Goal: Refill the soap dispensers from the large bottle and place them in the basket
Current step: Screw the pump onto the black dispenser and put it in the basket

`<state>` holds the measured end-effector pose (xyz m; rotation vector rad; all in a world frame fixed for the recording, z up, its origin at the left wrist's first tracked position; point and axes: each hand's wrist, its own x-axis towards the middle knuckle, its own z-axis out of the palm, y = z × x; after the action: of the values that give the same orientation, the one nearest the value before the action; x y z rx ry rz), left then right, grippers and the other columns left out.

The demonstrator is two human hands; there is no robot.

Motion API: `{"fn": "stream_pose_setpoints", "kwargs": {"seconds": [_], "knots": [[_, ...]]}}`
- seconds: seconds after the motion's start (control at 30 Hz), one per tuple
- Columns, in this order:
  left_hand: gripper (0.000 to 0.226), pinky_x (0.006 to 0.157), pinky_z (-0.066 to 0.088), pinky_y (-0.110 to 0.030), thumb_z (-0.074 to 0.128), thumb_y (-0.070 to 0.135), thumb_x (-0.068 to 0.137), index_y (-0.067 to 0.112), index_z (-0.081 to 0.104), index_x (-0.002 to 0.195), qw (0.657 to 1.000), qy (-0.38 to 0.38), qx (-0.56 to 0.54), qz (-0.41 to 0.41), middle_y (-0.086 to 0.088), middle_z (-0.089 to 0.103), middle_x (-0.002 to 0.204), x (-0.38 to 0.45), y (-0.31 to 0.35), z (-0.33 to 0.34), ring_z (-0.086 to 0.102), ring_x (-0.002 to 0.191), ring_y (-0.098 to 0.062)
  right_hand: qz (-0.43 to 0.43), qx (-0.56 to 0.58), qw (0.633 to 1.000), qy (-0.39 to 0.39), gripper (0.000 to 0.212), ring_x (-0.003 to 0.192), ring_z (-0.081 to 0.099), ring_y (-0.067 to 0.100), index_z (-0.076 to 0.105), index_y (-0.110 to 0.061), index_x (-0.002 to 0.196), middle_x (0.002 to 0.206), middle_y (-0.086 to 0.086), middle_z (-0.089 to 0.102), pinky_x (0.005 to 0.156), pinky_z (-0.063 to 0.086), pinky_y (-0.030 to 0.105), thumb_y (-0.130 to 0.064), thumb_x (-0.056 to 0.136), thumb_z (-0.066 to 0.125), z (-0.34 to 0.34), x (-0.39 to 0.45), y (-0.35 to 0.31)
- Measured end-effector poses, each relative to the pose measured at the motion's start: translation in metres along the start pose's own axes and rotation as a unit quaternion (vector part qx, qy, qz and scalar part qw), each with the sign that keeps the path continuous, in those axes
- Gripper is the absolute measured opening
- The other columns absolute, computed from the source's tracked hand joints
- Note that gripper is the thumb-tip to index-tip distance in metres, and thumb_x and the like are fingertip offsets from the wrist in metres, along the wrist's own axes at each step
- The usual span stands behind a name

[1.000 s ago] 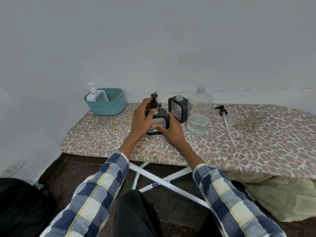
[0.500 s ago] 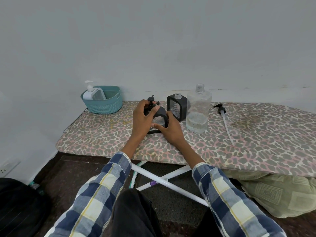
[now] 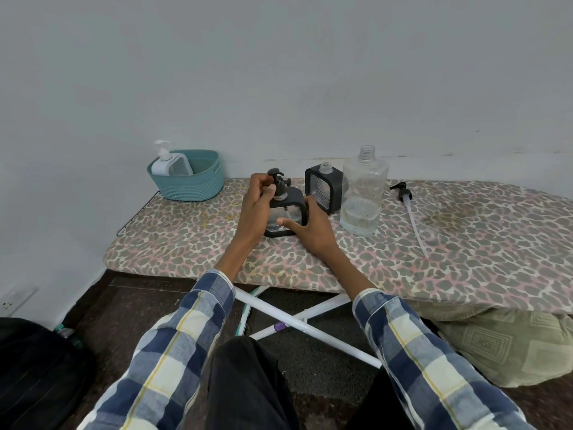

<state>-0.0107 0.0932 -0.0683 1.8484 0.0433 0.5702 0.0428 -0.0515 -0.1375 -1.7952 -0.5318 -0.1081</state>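
On the leopard-print padded board (image 3: 403, 268) a square black-framed clear soap dispenser (image 3: 286, 212) stands upright, its long axis vertical and its clear face toward the camera. The left hand (image 3: 255, 209) curls its fingers and thumb round the black pump head (image 3: 277, 184) at the dispenser's neck; the nozzle points up and left. The right hand (image 3: 310, 228) grips the frame's right side, thumb across the clear front. Just behind stands a second black-framed dispenser (image 3: 324, 189) with an open neck, touching or nearly touching a tall clear plastic bottle (image 3: 362, 193), uncapped and upright. A loose black pump with a long tube (image 3: 409, 209) lies to the right, tube pointing toward the camera. A white pump dispenser (image 3: 170, 164) leans in the teal woven basket (image 3: 192, 184) at far left.
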Motion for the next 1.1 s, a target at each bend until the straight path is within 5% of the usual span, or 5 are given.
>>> {"fn": "stream_pose_setpoints", "kwargs": {"seconds": [0.2, 0.37, 0.53, 0.7, 1.1], "knots": [[0.027, 0.096, 0.060, -0.032, 0.074, 0.029, 0.102, 0.013, 0.062, 0.120, 0.998, -0.017, 0.045, 0.035, -0.006, 0.074, 0.118, -0.002, 0.007, 0.003, 0.073, 0.111, -0.017, -0.003, -0.003, 1.000, -0.001, 0.058, 0.097, 0.061, -0.009, 0.052, -0.027, 0.124, 0.112, -0.014, 0.066, 0.075, 0.046, 0.005, -0.051, 0.084, 0.086, -0.001, -0.001, -0.001], [0.031, 0.103, 0.058, -0.030, 0.066, 0.018, 0.107, 0.016, 0.062, 0.137, 0.998, -0.015, 0.050, 0.019, 0.003, 0.072, 0.125, -0.001, 0.006, 0.002, 0.069, 0.116, -0.003, -0.005, -0.003, 1.000, -0.003, 0.058, 0.099, 0.062, -0.003, 0.050, -0.029, 0.125, 0.116, -0.014, 0.065, 0.077, 0.045, 0.004, -0.051, 0.084, 0.086, -0.001, -0.002, -0.002], [0.028, 0.113, 0.051, -0.040, 0.047, 0.004, 0.110, 0.012, 0.048, 0.136, 1.000, -0.008, -0.017, -0.016, -0.017, 0.064, 0.133, 0.000, 0.004, -0.003, 0.063, 0.129, -0.027, 0.006, -0.007, 1.000, -0.009, 0.060, 0.100, 0.062, -0.007, 0.050, -0.030, 0.124, 0.117, -0.016, 0.065, 0.078, 0.045, 0.005, -0.053, 0.082, 0.087, -0.001, -0.001, -0.002], [0.028, 0.102, 0.058, -0.034, 0.070, 0.035, 0.104, 0.017, 0.061, 0.123, 0.999, -0.021, 0.033, -0.013, 0.001, 0.074, 0.119, -0.002, 0.008, 0.000, 0.071, 0.113, -0.011, 0.000, 0.003, 1.000, -0.008, 0.059, 0.100, 0.064, -0.002, 0.052, -0.026, 0.126, 0.117, -0.011, 0.068, 0.082, 0.049, 0.013, -0.050, 0.084, 0.086, -0.003, -0.002, -0.002], [0.029, 0.114, 0.052, -0.041, 0.054, 0.007, 0.110, 0.014, 0.062, 0.137, 0.997, -0.051, 0.047, -0.027, -0.006, 0.067, 0.136, -0.002, 0.012, -0.002, 0.065, 0.128, -0.019, -0.001, 0.008, 1.000, -0.010, 0.063, 0.106, 0.068, 0.009, 0.056, -0.020, 0.129, 0.118, -0.009, 0.069, 0.090, 0.056, 0.026, -0.048, 0.083, 0.088, -0.002, -0.002, -0.004]]}}
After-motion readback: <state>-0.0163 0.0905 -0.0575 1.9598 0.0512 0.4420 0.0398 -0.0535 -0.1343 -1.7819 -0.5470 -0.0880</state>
